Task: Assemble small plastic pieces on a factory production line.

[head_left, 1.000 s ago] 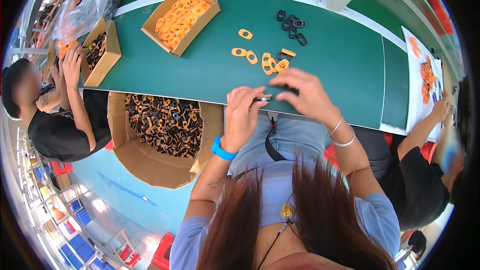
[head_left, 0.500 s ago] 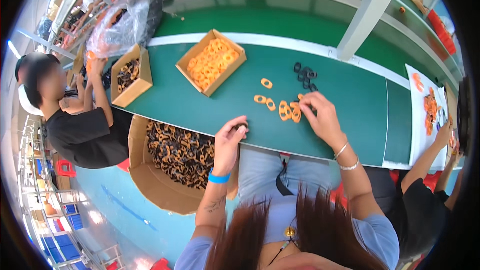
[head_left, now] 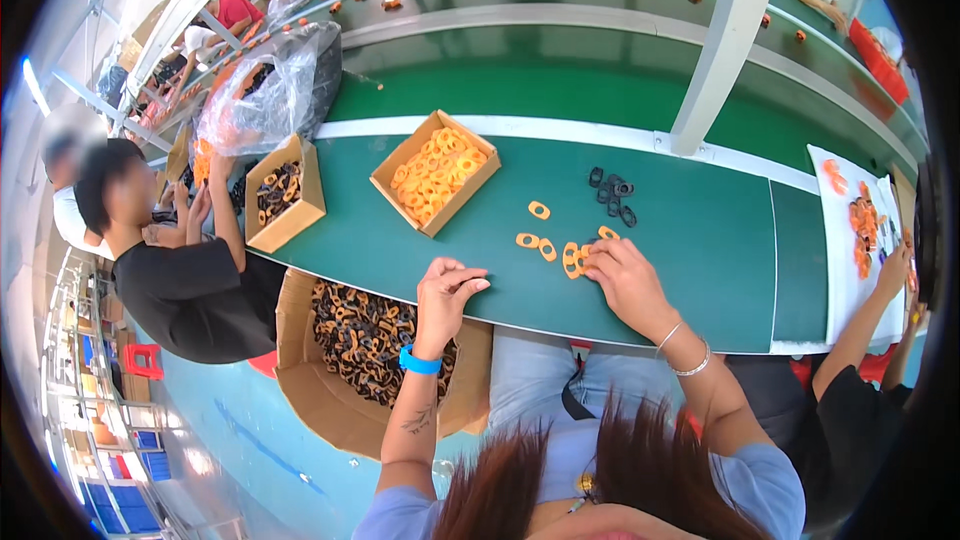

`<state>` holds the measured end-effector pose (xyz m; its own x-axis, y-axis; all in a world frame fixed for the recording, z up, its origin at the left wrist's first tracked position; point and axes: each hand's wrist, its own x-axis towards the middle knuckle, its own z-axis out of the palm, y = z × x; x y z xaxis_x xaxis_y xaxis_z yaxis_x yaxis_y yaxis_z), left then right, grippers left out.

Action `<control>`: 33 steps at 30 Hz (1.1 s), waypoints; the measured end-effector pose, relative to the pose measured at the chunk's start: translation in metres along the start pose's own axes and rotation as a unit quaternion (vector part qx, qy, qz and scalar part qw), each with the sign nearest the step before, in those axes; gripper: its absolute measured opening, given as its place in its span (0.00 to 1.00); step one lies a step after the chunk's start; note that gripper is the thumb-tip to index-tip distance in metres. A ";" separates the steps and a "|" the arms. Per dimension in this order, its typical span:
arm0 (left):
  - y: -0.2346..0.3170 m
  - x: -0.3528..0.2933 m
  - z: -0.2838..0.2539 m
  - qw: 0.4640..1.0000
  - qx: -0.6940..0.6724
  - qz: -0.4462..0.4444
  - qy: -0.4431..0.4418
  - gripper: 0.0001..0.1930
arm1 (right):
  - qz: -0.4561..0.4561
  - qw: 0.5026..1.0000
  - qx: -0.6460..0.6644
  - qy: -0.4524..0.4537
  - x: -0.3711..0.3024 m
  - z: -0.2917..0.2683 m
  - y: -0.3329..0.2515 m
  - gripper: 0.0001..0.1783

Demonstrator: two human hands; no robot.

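My left hand (head_left: pixel 447 300), with a blue wristband, is over the table's near edge. Its thumb and forefinger almost meet, and nothing shows between them. My right hand (head_left: pixel 628 285) is at a small cluster of flat orange oval rings (head_left: pixel 571 260), its thumb and fingers closed on one at the cluster's right side; the fingers partly cover it. Another orange ring (head_left: pixel 608 233) lies just beyond those fingers. A few loose orange rings (head_left: pixel 539 210) lie to the left. Farther back is a group of black oval rings (head_left: pixel 613 190).
A cardboard box of orange rings (head_left: pixel 478 183) stands at the table's back left, beside a box of mixed dark and orange parts (head_left: pixel 312 202). Below the near edge sits a large carton (head_left: pixel 300 385) of black-and-orange parts. Co-workers sit at both sides; a metal post (head_left: pixel 715 70) rises behind.
The small dark piece in my left hand is gone from view, and that hand's fingers have straightened. My right hand has come down onto the orange cluster. The view has shifted upward.
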<state>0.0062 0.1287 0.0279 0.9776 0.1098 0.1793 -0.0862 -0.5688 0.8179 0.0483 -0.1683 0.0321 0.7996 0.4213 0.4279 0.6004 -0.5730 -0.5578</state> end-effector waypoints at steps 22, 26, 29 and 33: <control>0.015 0.010 -0.004 0.975 0.199 0.084 0.040 0.22 | 0.174 0.981 0.051 0.072 -0.042 -0.039 0.016 0.05; 0.046 0.013 0.015 0.986 0.127 0.103 -0.020 0.22 | 0.190 0.978 0.010 0.084 -0.063 -0.040 0.023 0.04; 0.043 0.020 0.039 0.963 0.169 0.203 -0.062 0.22 | 0.168 0.983 0.075 0.021 -0.057 -0.048 0.004 0.07; 0.047 0.030 0.062 0.942 0.211 0.249 -0.073 0.19 | 0.142 0.984 0.096 -0.058 -0.069 -0.033 0.002 0.11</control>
<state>0.0429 0.0544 0.0378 0.8549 -0.3527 0.3804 -0.4874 -0.7972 0.3563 -0.0058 -0.2220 0.0253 0.9245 0.3468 0.1582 0.3349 -0.5406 -0.7717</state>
